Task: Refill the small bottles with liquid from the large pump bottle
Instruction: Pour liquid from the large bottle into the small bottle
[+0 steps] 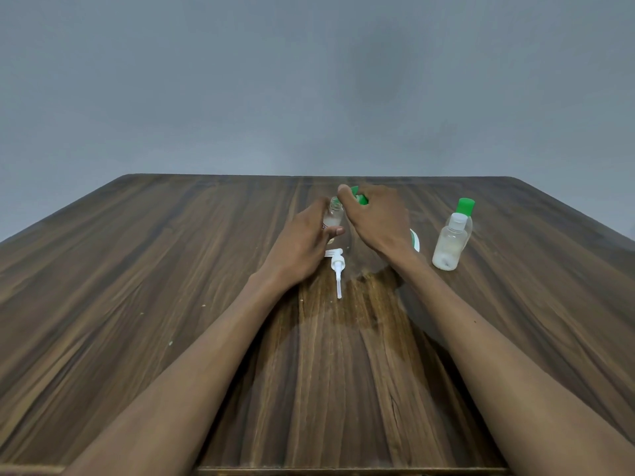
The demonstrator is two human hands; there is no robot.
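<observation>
Holding a small clear bottle (334, 216) upright over the table (137, 286), left hand (302, 245) wraps its lower body, fingers curled round it, thumb pressed across the front. Head view only, landmark = the detached white pump head (337, 267) lying flat on the wood, its dip tube pointing toward the person. Small bottle sits just beyond the pump head, neck open, some cloudy liquid low inside. Right hand (374, 218) is beyond and right of the pump head, fingers bunched and pinching a green cap (358, 197) right at the bottle's neck; whether cap touches the neck, cannot tell. Large bottle is mostly hidden behind the right wrist, only a white-green sliver (415, 239) shows, just right of the pump head. Farther right stand two more small bottles, touching or overlapping: one with white cap (449, 247) in front, one with green cap (464, 214) behind.

Handling, judged: small bottle looks thin soft plastic, light, easy to tip, squeezes under grip, possibly slick if wet. Best held round the mid-body, gently; cap taken by its sides with fingertips
</observation>
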